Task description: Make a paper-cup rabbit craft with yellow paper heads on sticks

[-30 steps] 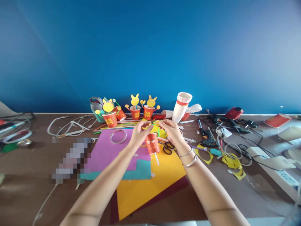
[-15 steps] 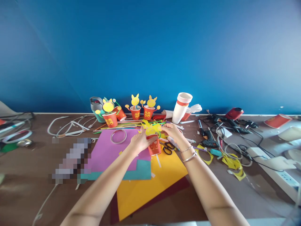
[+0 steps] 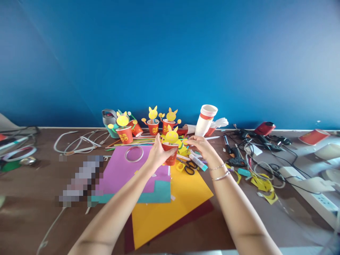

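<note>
Blue wall (image 3: 170, 63) beyond, from afar I hold the red cup (image 3: 170, 160) near-upright in the left hand (image 3: 158, 151), the right hand (image 3: 202, 144) just to its right, pinching a yellow disc (image 3: 185, 141).

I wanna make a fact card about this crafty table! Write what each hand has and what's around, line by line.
Left hand: holding a red paper cup with a yellow eared head above its rim
Right hand: fingertips at a small yellow disc beside that head; grip unclear
Behind: three more red cups with yellow eared heads
Stack: paper cups, leaning
Cutting tool: black-handled scissors
Paper sheets: purple, teal, orange-yellow
Wall: blue
</note>
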Tool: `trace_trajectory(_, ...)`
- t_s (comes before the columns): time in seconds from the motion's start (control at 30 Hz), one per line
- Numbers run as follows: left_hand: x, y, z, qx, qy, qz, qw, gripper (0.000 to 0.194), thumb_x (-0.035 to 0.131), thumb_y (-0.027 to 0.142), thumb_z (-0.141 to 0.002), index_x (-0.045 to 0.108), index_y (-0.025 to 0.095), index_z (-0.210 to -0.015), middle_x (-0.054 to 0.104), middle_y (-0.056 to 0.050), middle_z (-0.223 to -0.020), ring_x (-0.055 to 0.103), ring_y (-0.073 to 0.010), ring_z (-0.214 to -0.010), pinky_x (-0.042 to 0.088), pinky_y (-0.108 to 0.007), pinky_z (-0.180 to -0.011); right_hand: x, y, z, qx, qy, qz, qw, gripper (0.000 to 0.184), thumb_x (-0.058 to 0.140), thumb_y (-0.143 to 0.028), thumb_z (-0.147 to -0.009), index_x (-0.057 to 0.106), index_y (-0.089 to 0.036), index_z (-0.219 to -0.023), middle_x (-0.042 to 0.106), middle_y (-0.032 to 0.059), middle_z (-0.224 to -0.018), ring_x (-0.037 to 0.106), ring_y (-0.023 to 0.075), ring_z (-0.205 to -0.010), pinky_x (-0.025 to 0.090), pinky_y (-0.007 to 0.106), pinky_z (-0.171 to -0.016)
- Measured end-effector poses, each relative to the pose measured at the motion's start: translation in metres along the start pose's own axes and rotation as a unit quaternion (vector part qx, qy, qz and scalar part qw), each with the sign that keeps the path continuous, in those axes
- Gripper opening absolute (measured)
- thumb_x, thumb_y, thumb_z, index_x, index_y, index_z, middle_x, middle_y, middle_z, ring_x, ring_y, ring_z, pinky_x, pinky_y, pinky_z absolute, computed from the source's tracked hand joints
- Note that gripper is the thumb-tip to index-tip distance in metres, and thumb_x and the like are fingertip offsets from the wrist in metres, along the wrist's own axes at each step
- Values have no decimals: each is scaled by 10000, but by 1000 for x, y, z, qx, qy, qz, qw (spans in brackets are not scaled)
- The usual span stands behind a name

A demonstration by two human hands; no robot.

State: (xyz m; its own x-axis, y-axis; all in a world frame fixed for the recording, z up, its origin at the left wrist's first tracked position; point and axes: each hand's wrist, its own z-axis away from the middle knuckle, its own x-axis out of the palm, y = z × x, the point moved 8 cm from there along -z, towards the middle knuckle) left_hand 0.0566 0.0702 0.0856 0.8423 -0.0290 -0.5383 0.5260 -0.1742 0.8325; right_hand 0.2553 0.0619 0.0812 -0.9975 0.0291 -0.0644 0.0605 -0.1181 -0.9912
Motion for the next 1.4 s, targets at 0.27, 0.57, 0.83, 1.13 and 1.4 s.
trace_trajectory(0.27,3,3,2,4,-12,-10,1000,975,757,513,-640,282,168,-1418,374,-222,-1483,387,-348,-1362,354,-464,-1065,2,-8,4,-33,12,39,999,241,749,-355,-634,600,-167,-654,619,-5,-641,560,119,-630,399,242,-594)
trace_trajectory(0.57,2,6,2,9,-13,2,1000,906,755,496,-653,335,168,-1385,436,-217,-1440,456,-343,-1312,391,-453,-1032,1,-7,2,-38,12,32,999,267,756,-371,-635,590,-166,-675,584,-16,-625,524,106,-601,348,236,-551)
trace_trajectory(0.83,5,5,2,26,-21,48,998,864,751,461,-673,337,170,-1373,509,-185,-1380,528,-316,-1245,423,-446,-1005,2,-9,3,-47,15,17,999,323,787,-399,-597,571,-168,-661,548,-31,-599,464,89,-556,305,242,-518)
trace_trajectory(1.13,6,4,2,20,-21,57,998,839,744,470,-689,341,186,-1368,549,-165,-1343,559,-304,-1206,443,-430,-980,3,-10,3,-27,19,-2,999,331,786,-384,-576,532,-181,-637,456,-76,-500,344,57,-459,221,249,-469)
trace_trajectory(1.4,5,2,3,3,-17,26,1000,893,721,534,-687,303,159,-1381,526,-190,-1356,544,-311,-1222,426,-437,-997,4,-11,2,-61,41,-47,996,415,799,-345,-548,421,-202,-641,493,-69,-594,443,73,-526,283,236,-502)
